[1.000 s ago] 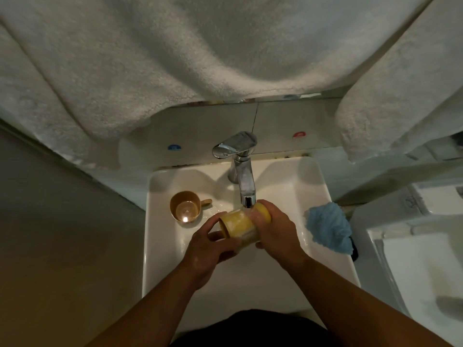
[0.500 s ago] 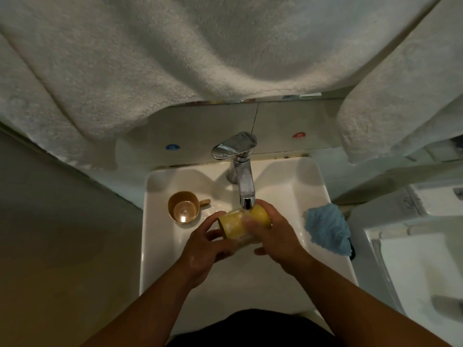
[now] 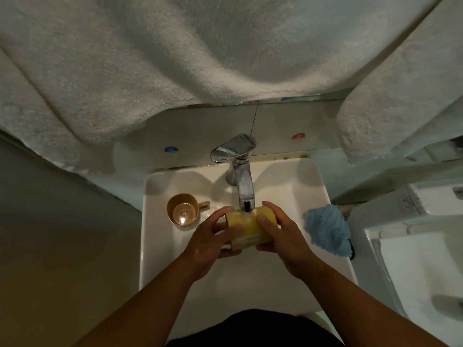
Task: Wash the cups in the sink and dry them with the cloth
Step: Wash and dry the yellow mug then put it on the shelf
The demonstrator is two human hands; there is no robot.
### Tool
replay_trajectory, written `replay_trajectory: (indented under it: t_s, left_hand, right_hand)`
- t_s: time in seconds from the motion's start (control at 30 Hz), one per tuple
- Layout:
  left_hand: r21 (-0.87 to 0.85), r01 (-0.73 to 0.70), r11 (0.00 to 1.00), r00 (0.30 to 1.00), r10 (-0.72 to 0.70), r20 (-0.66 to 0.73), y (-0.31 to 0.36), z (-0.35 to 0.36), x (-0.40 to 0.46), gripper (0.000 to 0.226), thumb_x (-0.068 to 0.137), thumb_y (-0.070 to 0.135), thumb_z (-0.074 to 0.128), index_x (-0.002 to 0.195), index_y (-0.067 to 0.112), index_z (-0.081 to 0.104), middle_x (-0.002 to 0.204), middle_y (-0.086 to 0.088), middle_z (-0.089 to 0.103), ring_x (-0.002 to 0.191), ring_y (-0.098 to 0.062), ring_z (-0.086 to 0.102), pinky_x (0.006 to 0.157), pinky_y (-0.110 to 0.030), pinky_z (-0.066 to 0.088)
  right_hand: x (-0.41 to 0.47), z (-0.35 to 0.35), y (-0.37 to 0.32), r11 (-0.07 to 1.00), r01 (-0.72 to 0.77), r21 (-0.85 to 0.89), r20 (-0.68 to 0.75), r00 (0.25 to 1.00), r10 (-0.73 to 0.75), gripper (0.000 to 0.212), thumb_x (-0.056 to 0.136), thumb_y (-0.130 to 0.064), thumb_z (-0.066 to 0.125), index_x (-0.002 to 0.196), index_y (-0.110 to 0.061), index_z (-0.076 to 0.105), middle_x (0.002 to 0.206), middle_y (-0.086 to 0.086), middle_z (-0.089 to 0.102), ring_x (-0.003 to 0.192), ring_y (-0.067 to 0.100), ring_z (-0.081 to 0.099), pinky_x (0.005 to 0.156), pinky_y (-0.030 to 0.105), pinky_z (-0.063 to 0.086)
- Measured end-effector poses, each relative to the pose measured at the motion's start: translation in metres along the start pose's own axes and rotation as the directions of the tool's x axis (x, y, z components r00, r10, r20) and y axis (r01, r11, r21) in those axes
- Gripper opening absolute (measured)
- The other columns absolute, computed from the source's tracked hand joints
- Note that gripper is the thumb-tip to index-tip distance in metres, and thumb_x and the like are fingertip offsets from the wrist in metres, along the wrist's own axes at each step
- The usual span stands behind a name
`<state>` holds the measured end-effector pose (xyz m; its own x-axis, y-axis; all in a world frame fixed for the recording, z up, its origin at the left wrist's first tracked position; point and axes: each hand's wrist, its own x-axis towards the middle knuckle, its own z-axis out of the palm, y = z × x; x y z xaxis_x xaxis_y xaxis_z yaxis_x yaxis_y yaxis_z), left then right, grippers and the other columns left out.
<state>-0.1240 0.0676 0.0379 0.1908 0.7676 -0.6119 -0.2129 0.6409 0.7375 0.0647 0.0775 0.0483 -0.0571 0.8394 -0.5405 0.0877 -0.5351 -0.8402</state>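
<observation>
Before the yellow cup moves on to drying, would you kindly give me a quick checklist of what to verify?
1. Yellow cup held by both the left hand and the right hand: ok.
2. Cup under the tap: ok.
3. Suds rinsed off: not ok, white foam shows.
4. Blue cloth on the sink rim, near the right hand: ok.
5. Brown cup washed: cannot tell.

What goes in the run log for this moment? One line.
step: washing | hands: both hold yellow cup under tap | brown cup: in sink | cloth: untouched
</observation>
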Motion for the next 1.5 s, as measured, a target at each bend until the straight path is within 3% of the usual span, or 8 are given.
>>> replay_trajectory:
  t_s: [0.1, 0.23, 0.37, 0.5, 0.63, 0.77, 0.9, 1.5]
  left_hand:
    - [0.076, -0.041, 0.996, 0.999, 0.042, -0.019, -0.003, 0.001, 0.001, 0.064, 0.076, 0.005, 0.086, 0.122, 0.043, 0.062, 0.125, -0.008, 0.062, 0.11, -0.033, 0.066, 0.079, -0.048, 0.063]
    - [-0.037, -0.001, 0.999, 0.995, -0.002, -0.096, 0.003, 0.002, 0.001, 0.026, 0.092, 0.029, 0.072, 0.117, 0.034, 0.067, 0.121, -0.011, 0.065, 0.102, -0.036, 0.071, 0.08, -0.055, 0.062]
    - [0.093, -0.047, 0.995, 0.999, 0.05, -0.023, 0.001, 0.0, 0.002, 0.056, 0.079, 0.004, 0.083, 0.12, 0.036, 0.064, 0.123, -0.008, 0.063, 0.107, -0.034, 0.067, 0.078, -0.05, 0.063]
    - [-0.049, 0.0, 0.999, 0.997, -0.004, -0.075, 0.003, 0.001, 0.002, 0.027, 0.093, 0.027, 0.071, 0.118, 0.034, 0.067, 0.123, -0.011, 0.065, 0.103, -0.036, 0.07, 0.08, -0.055, 0.061]
    - [0.106, -0.065, 0.992, 0.998, 0.066, -0.01, 0.004, -0.001, 0.002, 0.054, 0.079, 0.008, 0.084, 0.119, 0.039, 0.064, 0.123, -0.006, 0.062, 0.108, -0.032, 0.067, 0.077, -0.049, 0.063]
    - [-0.008, -0.021, 1.0, 0.997, 0.021, -0.073, 0.008, 0.001, 0.0, 0.025, 0.091, 0.027, 0.073, 0.114, 0.036, 0.067, 0.122, -0.009, 0.064, 0.103, -0.035, 0.069, 0.08, -0.056, 0.061]
    - [0.139, -0.082, 0.987, 0.995, 0.089, -0.044, 0.004, 0.002, 0.0, 0.051, 0.08, 0.013, 0.085, 0.119, 0.035, 0.061, 0.122, -0.003, 0.061, 0.107, -0.029, 0.065, 0.075, -0.048, 0.064]
    - [0.172, -0.086, 0.981, 0.979, 0.115, -0.167, 0.001, 0.011, -0.001, 0.046, 0.076, 0.027, 0.089, 0.111, 0.035, 0.06, 0.117, 0.0, 0.059, 0.103, -0.027, 0.064, 0.07, -0.049, 0.064]
  right_hand:
    - [0.001, 0.0, -0.001, 1.0, 0.002, -0.013, 0.003, 1.0, -0.002, 0.047, 0.096, -0.044, 0.06, 0.141, -0.037, 0.048, 0.132, -0.002, 0.053, 0.11, 0.022, 0.059, 0.073, 0.035, 0.063]
    - [0.001, 0.003, -0.001, 1.0, 0.014, -0.02, 0.006, 1.0, -0.014, 0.046, 0.096, -0.041, 0.061, 0.14, -0.036, 0.049, 0.131, -0.003, 0.054, 0.109, 0.021, 0.06, 0.07, 0.032, 0.062]
    - [0.0, 0.004, -0.001, 1.0, 0.017, -0.007, -0.006, 1.0, -0.017, 0.048, 0.096, -0.042, 0.061, 0.141, -0.036, 0.048, 0.132, -0.003, 0.053, 0.111, 0.022, 0.06, 0.072, 0.033, 0.062]
    - [-0.001, 0.002, 0.0, 0.999, 0.03, -0.014, -0.002, 1.0, -0.03, 0.047, 0.097, -0.04, 0.061, 0.142, -0.037, 0.048, 0.132, -0.004, 0.052, 0.11, 0.021, 0.06, 0.071, 0.032, 0.062]
    - [-0.001, 0.002, 0.001, 0.999, 0.037, -0.014, -0.008, 0.999, -0.037, 0.048, 0.098, -0.038, 0.058, 0.144, -0.035, 0.045, 0.133, -0.004, 0.052, 0.111, 0.02, 0.06, 0.073, 0.032, 0.062]
    - [-0.001, 0.003, 0.001, 0.998, 0.052, -0.036, 0.005, 0.999, -0.052, 0.046, 0.099, -0.037, 0.058, 0.143, -0.038, 0.045, 0.134, -0.005, 0.051, 0.111, 0.019, 0.058, 0.071, 0.03, 0.061]
    - [-0.002, 0.004, 0.002, 0.996, 0.071, -0.062, 0.014, 0.997, -0.071, 0.048, 0.099, -0.039, 0.057, 0.144, -0.037, 0.042, 0.135, -0.004, 0.049, 0.111, 0.018, 0.058, 0.07, 0.027, 0.06]
    - [-0.002, 0.009, 0.008, 0.976, 0.175, -0.129, 0.043, 0.984, -0.171, 0.055, 0.091, -0.056, 0.056, 0.142, -0.042, 0.042, 0.134, -0.006, 0.052, 0.116, 0.016, 0.057, 0.075, 0.029, 0.061]
